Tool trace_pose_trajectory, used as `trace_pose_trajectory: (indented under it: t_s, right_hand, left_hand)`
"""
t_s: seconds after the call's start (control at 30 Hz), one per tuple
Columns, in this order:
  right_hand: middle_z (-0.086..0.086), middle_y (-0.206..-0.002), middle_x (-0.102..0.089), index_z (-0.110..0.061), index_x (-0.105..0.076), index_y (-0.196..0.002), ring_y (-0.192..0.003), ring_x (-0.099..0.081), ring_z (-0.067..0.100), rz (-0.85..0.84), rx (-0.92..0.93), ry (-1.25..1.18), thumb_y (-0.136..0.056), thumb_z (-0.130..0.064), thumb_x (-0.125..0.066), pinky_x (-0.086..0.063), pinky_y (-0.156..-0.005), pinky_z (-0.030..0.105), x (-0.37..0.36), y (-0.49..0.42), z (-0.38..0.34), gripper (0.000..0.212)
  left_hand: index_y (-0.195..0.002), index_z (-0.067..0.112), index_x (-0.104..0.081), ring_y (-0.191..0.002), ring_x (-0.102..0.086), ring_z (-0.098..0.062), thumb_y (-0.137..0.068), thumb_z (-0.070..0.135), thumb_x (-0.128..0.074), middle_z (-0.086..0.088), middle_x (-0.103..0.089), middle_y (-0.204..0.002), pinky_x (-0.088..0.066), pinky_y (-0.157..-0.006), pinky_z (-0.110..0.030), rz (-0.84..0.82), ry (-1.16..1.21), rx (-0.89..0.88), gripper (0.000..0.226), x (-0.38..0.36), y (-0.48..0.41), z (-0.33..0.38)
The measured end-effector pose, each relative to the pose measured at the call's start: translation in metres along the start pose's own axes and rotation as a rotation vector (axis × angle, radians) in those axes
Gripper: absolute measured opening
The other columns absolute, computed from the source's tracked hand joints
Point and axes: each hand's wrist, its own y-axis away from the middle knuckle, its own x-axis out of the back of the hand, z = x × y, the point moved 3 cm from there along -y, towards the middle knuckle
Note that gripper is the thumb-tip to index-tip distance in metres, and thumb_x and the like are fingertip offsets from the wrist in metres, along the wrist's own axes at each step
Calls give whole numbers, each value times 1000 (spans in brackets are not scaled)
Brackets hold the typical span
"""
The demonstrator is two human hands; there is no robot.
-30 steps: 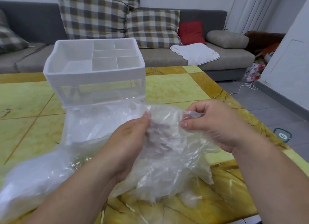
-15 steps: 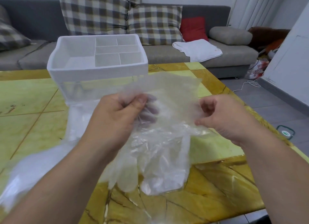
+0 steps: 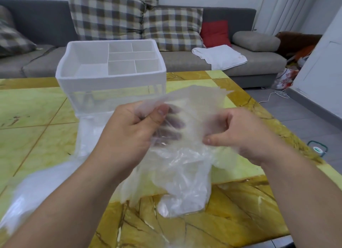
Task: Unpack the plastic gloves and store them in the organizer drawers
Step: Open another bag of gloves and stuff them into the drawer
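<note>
At frame centre the plastic gloves (image 3: 185, 181) are pinched by the left hand (image 3: 129, 131) and, seemingly, the right hand (image 3: 240, 136), below the organizer (image 3: 111, 82). The thin film could be torn if tugged apart.

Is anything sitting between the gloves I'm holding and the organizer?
Only the loose plastic wrapping, lying on the table at the front of the organizer. The left hand and right hand hold the plastic gloves; nothing else visible stands between.
</note>
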Motion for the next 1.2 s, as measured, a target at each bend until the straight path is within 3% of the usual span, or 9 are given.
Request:
trace_pose_trajectory:
  t_s: [0.13,0.27,0.4,0.53,0.67,0.83,0.97,1.1,1.2]
  right_hand:
    - [-2,-77,-76,-18,-76,-77,-67,-68,8,98,-39,162,-67,11,-79,-56,-70,33,4,-5,12,31]
    - [-2,-97,-74,-29,-71,-95,-91,-68,7,193,-81,20,-76,22,-59,-53,-82,27,8,-6,14,55]
    - [0,-86,-71,-28,-69,-85,-83,-67,20,270,-235,131,-83,4,-65,-52,-71,35,13,-7,30,32]
    - [7,-69,-73,-16,-73,-72,-71,-73,29,84,-420,349,-80,-14,-70,-60,-68,44,-5,0,48,10]
    - [9,-65,-73,-4,-70,-79,-66,-74,28,-50,-493,453,-83,-22,-68,-63,-69,45,-24,6,51,18]
    - [11,-69,-72,-10,-56,-77,-58,-69,28,24,-559,506,-78,-31,-70,-52,-51,32,-41,9,59,25]
    - [2,-84,-62,-15,-48,-101,-69,-61,21,19,-603,549,-69,-38,-74,-45,-51,29,-52,11,66,47]
    - [-2,-95,-56,-15,-46,-126,-83,-61,21,20,-636,590,-73,-24,-75,-54,-65,33,-53,7,68,61]
    - [9,-85,-67,-3,-66,-102,-77,-67,29,47,-666,479,-70,-5,-72,-56,-64,36,-55,5,76,33]
  left_hand:
    - [-86,13,-71,-54,-71,-22,-101,16,-53,-2,-72,-63,-47,-43,-19,215,-11,61,24,11,-5,-6]
    - [-78,17,-74,-62,-70,-41,-100,18,-58,5,-60,-55,-42,-42,-20,314,-154,56,27,23,-10,-13]
    - [-78,17,-73,-55,-72,-26,-100,18,-57,4,-64,-55,-43,-41,-20,410,-244,46,28,41,-15,-13]
    - [-80,13,-70,-42,-65,-13,-100,16,-57,7,-63,-49,-45,-36,-17,473,-227,80,24,55,-17,-8]
    - [-77,16,-70,-49,-70,-20,-98,17,-58,5,-66,-52,-51,-40,-23,502,-252,49,24,64,-18,-5]
    - [-77,15,-69,-47,-69,-19,-99,15,-58,5,-64,-50,-48,-38,-20,486,-222,50,24,62,-19,-7]
    - [-77,13,-68,-43,-66,-17,-100,13,-57,4,-62,-48,-48,-37,-19,470,-175,60,25,57,-19,-7]
    - [-77,13,-67,-42,-66,-16,-100,15,-57,4,-61,-47,-47,-36,-19,471,-151,66,25,56,-19,-6]
    - [-77,13,-67,-42,-66,-15,-100,15,-57,3,-61,-46,-46,-36,-19,474,-143,66,25,55,-19,-5]
